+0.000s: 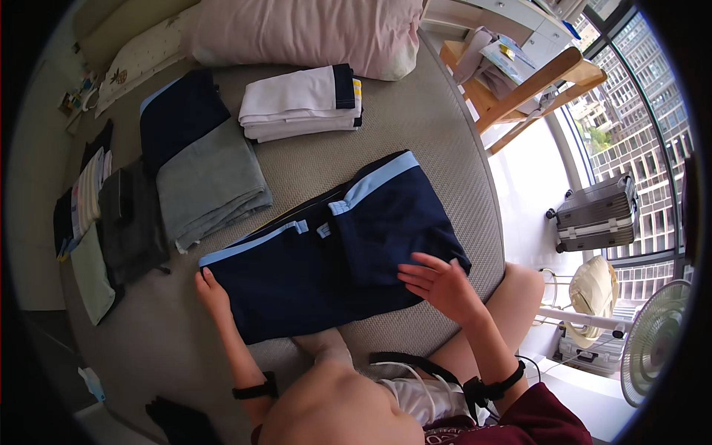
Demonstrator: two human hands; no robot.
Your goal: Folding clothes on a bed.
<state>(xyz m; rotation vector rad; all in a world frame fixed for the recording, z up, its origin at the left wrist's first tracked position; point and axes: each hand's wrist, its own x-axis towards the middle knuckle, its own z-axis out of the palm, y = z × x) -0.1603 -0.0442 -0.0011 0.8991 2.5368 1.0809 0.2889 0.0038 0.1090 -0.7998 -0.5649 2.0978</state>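
A pair of navy trousers [289, 271] with light-blue side stripes lies on the bed in front of me. Their right part is folded over toward the middle, and a light-blue cuff shows there. At the left end, my left hand [213, 297] grips the edge of the cloth, thumb on top and the other fingers largely hidden. Over the right end hovers my right hand [443, 288], its fingers stretched out and holding nothing.
Beyond the trousers on the bed [415, 119] sit folded white clothes [297, 104], grey trousers [211, 178] and a folded navy garment [182, 115]. More clothes [89, 196] lie far left. A pink pillow [311, 33] is at the back. Right stand a wooden chair [534, 93], suitcase [597, 213] and fan [656, 341].
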